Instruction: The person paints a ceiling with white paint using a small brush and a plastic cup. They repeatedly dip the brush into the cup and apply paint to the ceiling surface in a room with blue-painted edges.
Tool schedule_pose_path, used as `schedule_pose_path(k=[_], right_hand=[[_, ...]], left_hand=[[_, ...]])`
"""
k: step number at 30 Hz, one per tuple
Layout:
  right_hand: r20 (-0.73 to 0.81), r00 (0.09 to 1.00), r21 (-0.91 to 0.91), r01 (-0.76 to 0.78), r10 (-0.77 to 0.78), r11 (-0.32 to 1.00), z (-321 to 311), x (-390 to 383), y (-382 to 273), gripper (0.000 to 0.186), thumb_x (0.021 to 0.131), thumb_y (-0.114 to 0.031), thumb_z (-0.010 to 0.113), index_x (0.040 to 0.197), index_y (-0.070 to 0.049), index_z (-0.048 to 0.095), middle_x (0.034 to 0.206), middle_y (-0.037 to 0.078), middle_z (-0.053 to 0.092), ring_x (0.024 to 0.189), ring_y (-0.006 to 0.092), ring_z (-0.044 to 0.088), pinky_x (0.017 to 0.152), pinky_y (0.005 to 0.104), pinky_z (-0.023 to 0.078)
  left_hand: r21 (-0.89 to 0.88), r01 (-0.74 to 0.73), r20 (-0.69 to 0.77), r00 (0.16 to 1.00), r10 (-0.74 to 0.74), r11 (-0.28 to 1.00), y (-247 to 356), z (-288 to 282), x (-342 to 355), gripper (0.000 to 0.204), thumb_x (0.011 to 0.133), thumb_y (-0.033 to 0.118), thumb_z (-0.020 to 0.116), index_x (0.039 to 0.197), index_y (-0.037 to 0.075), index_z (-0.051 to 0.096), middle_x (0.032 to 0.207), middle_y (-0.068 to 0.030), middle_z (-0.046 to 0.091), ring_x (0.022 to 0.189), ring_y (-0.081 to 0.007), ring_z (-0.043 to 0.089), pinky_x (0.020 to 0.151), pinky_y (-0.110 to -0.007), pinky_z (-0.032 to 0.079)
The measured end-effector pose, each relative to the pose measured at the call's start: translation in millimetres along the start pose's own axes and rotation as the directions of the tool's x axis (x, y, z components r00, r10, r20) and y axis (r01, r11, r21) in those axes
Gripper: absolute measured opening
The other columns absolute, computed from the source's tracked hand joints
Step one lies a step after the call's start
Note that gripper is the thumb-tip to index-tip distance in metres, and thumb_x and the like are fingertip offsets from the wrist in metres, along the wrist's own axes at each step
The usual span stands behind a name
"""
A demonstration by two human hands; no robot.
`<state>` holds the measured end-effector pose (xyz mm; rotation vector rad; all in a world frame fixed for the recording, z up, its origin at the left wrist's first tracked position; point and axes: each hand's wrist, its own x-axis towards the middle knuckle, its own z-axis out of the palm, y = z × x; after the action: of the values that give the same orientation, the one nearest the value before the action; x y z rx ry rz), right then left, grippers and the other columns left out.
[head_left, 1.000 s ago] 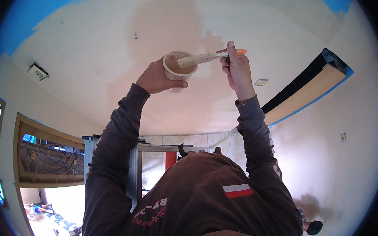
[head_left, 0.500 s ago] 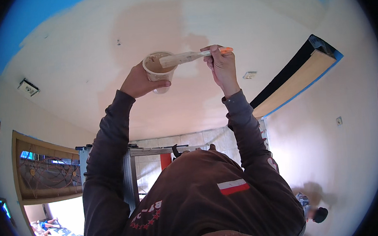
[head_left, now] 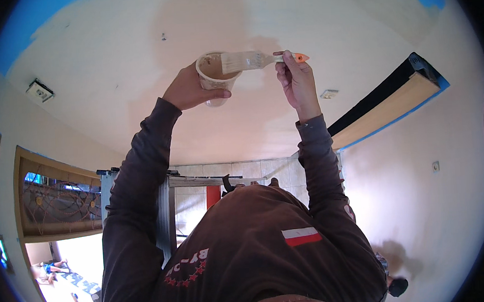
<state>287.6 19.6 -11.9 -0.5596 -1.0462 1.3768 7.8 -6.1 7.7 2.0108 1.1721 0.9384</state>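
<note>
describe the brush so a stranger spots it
From the brown shirt, follow its right sleeve up to the right grip. The brush there points left, bristles over the cup's mouth; unlike the cup, it's flat with an orange handle end.

The cup (head_left: 219, 85) sat within the left fingers (head_left: 222, 93). From the right fingers (head_left: 288, 58), the brush (head_left: 250, 61) reached left over the cup's rim. Below the left fingers stood a ladder (head_left: 172, 216); a ledge (head_left: 389, 106) lay beyond the right fingers, rightward.

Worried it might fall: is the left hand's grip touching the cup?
Touching. The head view shows the left hand's grip on the cup, thumb across its outer wall below the rim.
</note>
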Motion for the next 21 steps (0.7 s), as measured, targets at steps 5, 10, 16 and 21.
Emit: schedule_pose_path(k=[5, 10, 16, 21], right_hand=[[-0.045, 0.999, 0.016, -0.022, 0.022, 1.000, 0.2, -2.2, 1.8, 0.028, 0.102, -0.028, 0.062, 0.106, -0.001, 0.069, 0.079, 0.005, 0.069, 0.061, 0.0009, 0.052, 0.052, 0.0154, 0.038], [-0.044, 0.999, 0.005, 0.019, -0.019, 1.000, -3.2, -3.4, 3.3, 0.026, 0.101, -0.028, 0.063, 0.106, -0.002, 0.069, 0.081, 0.007, 0.071, 0.064, 0.0010, 0.056, 0.051, 0.0156, 0.037], [-0.042, 0.997, -0.073, 0.061, -0.065, 0.995, 10.8, -7.2, 0.3, 0.028, 0.101, -0.027, 0.064, 0.104, 0.000, 0.068, 0.071, 0.001, 0.062, 0.073, 0.0070, 0.064, 0.052, 0.0187, 0.036], [-0.055, 0.989, -0.093, 0.130, -0.135, 0.987, 10.8, -10.8, -3.0, 0.028, 0.101, -0.027, 0.064, 0.103, 0.001, 0.068, 0.071, 0.001, 0.060, 0.074, 0.0088, 0.065, 0.052, 0.0189, 0.036]], left_hand=[[0.023, -0.004, 0.003, 1.000, 0.004, 1.000, 2.8, -0.6, -0.7, 0.087, 0.069, 0.041, 0.090, 0.137, 0.003, 0.052, 0.125, -0.0141, 0.066, 0.115, -0.0276, 0.065, 0.100, -0.039, 0.051], [0.067, 0.023, -0.029, 0.999, -0.021, 0.997, 2.1, -0.5, 2.7, 0.083, 0.070, 0.039, 0.090, 0.135, 0.002, 0.054, 0.124, -0.0143, 0.067, 0.114, -0.0264, 0.065, 0.100, -0.039, 0.051], [0.007, 0.081, -0.051, 0.995, -0.081, 0.997, 3.1, -3.3, -2.0, 0.079, 0.071, 0.030, 0.090, 0.135, 0.001, 0.053, 0.124, -0.0133, 0.067, 0.116, -0.0248, 0.065, 0.099, -0.037, 0.051], [-0.029, 0.070, -0.032, 0.997, -0.070, 0.997, 4.7, -1.8, 3.0, 0.083, 0.070, 0.032, 0.091, 0.136, 0.000, 0.052, 0.124, -0.0138, 0.067, 0.116, -0.0250, 0.065, 0.100, -0.038, 0.051]])
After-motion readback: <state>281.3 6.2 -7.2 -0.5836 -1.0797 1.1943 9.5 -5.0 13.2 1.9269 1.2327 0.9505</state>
